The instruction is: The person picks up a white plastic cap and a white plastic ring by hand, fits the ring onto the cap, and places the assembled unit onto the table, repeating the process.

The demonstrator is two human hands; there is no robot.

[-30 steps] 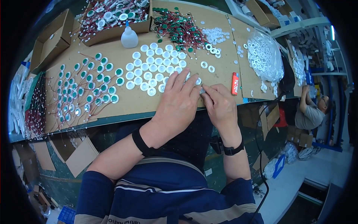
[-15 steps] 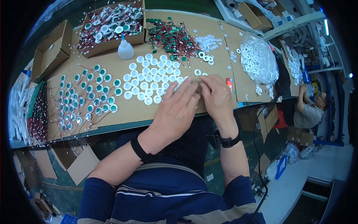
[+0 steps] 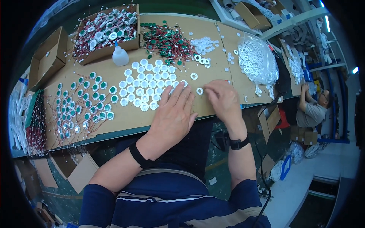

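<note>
My left hand [image 3: 173, 110] lies flat with its fingers stretched out over the right end of a group of white round caps [image 3: 148, 83], covering a few of them. Nothing shows in its grip. My right hand [image 3: 224, 99] is curled, thumb and fingertips drawn together, just right of a loose white ring [image 3: 199, 91]. Whatever those fingertips hold, if anything, is hidden. Another white ring [image 3: 194, 76] rests on the cardboard a little farther off.
At left lie caps with green discs and red wires [image 3: 87, 97]. A white squeeze bottle [image 3: 120, 56] stands before a carton of wired parts [image 3: 102, 32]. Behind are a wired green disc pile [image 3: 167, 41] and a bag of rings [image 3: 256, 60]. A co-worker [image 3: 313, 106] sits at right.
My hands have come apart: the left shifted left over the caps, the right moved slightly right. A white ring now shows between them. The red object by my right hand is now hidden.
</note>
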